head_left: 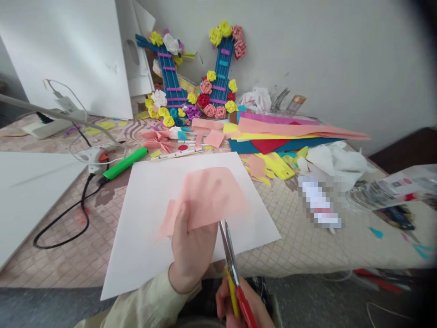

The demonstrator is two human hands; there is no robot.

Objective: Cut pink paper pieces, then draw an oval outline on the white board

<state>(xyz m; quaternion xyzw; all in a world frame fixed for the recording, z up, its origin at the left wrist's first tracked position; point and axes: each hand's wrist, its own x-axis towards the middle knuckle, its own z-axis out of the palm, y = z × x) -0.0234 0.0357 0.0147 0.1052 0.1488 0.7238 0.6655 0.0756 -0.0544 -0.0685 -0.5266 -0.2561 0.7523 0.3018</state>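
My left hand (pixel 193 250) grips a piece of salmon-pink crepe paper (pixel 213 193), thumb in front and the other fingers hidden behind the sheet. In my right hand (pixel 246 300) is a pair of scissors (pixel 228 246) with one yellow and one red handle. Their blades point upward, slightly parted, with the tips at the paper's lower edge; whether they touch it I cannot tell. Under the paper lies a large white board (pixel 143 237), and a smaller pink piece (pixel 167 218) shows at the left of the sheet.
Behind the board are paper scraps (pixel 273 166), stacked coloured sheets (pixel 266 145) and two flower-trimmed blue pieces (pixel 221 68) against the wall. A green bar (pixel 125 163) and a black cable (pixel 87 205) lie left; a clear bottle (pixel 385 189) lies right.
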